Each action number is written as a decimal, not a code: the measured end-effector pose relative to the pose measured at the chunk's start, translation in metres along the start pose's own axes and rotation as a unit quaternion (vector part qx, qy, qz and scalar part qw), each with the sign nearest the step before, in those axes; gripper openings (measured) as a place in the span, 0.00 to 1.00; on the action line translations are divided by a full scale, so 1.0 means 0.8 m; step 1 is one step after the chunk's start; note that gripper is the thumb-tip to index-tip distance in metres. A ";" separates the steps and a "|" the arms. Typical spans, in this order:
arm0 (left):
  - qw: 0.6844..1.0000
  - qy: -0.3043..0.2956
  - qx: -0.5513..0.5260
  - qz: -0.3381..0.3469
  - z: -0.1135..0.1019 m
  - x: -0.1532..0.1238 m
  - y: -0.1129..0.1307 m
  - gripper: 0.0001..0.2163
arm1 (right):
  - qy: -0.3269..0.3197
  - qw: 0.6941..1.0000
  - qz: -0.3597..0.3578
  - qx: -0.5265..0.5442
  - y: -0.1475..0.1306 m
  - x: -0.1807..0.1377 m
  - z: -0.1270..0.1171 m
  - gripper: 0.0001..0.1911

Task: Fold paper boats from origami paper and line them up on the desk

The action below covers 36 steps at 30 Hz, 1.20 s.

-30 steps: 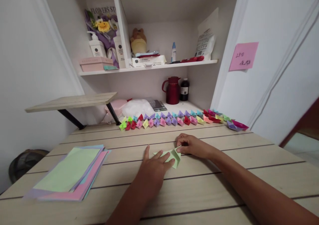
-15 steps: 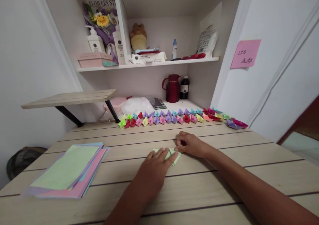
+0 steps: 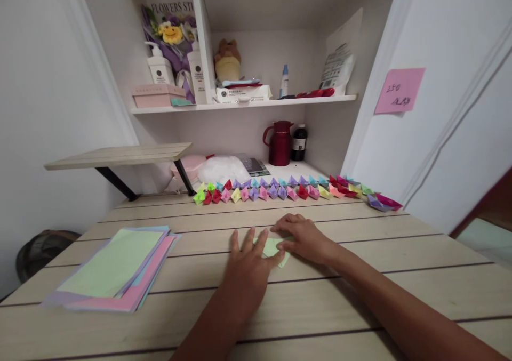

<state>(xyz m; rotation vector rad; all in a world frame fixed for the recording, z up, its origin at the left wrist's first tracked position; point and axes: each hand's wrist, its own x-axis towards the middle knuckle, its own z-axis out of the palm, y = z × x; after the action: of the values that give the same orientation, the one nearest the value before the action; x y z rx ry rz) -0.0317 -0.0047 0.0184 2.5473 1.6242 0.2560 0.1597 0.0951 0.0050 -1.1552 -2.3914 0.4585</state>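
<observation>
Green paper (image 3: 271,247): lay on the counter (image 3: 320,309) just below centre frame, flatter than a second earlier; touched by the wide-spread left hand (image 3: 248,262) and inward-shifted right hand (image 3: 303,238), too hidden to judge for grip; probably was being creased.

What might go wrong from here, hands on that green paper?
The green paper might crease skewed, since the left hand and right hand partly cover it.
The paper stack has unaligned edges and could slide if bumped.
The paper boats sit close together; one knock might disturb several.
</observation>
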 end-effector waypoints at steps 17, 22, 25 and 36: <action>0.998 0.056 0.037 0.021 0.009 0.003 0.003 0.13 | -0.045 0.997 0.007 0.058 -0.019 0.003 0.015 0.07; 0.997 0.070 0.019 0.027 0.014 0.007 0.003 0.13 | -0.048 0.992 0.008 0.117 -0.019 0.002 0.011 0.07; 0.994 0.099 0.016 0.034 0.019 0.010 0.004 0.14 | -0.060 0.983 0.005 0.172 -0.019 -0.002 0.007 0.06; 0.853 0.320 -0.365 -0.195 0.014 0.020 -0.023 0.20 | 0.089 0.932 0.043 0.348 -0.022 0.011 0.016 0.16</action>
<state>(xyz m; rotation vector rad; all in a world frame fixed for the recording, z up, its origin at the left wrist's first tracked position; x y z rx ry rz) -0.0395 0.0176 0.0056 1.5777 1.6976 1.4674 0.1368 0.0908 0.0047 -0.9138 -1.7817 1.0715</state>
